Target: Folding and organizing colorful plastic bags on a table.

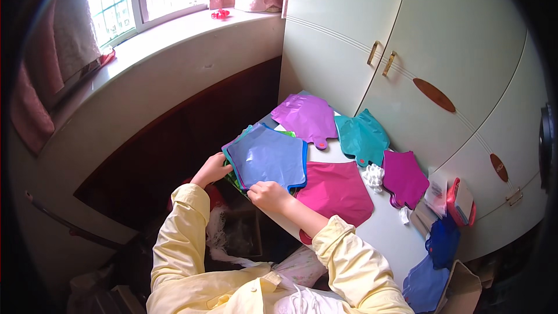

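A stack of flat, uninflated star-shaped foil balloons (268, 154), pale blue on top with darker blue, green and purple edges beneath, lies tilted at the table's left end. My left hand (211, 170) is closed on its left edge, the fingertips partly hidden under the sheets. At the lower edge, my right hand (269, 196) pinches the stack between thumb and fingers. Just right of it lies a pink-red foil balloon (336, 189), partly covered by the blue stack and my right forearm.
Behind lie purple balloons (308, 117) and teal balloons (363, 135); magenta balloons (405, 177) lie at right beside a white ribbon bundle (373, 177). Blue balloons (426, 282) lie near a cardboard box (463, 286). A white wardrobe (343, 40) borders the white table (381, 244).
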Available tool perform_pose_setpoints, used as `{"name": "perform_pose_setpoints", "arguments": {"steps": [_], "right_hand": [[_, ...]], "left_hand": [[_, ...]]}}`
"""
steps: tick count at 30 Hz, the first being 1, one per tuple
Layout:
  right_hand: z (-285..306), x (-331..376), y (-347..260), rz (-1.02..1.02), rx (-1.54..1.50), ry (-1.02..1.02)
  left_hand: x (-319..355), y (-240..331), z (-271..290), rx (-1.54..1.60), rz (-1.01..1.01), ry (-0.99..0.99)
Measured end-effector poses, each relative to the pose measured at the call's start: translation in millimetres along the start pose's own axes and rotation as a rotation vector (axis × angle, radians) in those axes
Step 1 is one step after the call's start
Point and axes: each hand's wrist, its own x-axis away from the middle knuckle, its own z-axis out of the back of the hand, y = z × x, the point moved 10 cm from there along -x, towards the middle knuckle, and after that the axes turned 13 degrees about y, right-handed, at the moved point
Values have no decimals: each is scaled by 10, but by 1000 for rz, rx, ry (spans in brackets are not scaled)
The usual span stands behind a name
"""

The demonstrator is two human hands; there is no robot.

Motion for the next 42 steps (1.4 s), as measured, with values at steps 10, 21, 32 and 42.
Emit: {"name": "perform_pose_setpoints", "arguments": {"steps": [10,21,32,42], "right_hand": [[-57,220,729,-833,-432,49],[-111,326,869,-1006,-492,45],[-165,403,946,-1124,-606,62],[-173,385,901,-1105,-600,42]], "left_hand": [[591,552,423,95,-248,381],[830,942,41,-171,-425,243],[953,1110,59,-282,-517,281],[848,959,-78,-208,-260,220]]}}
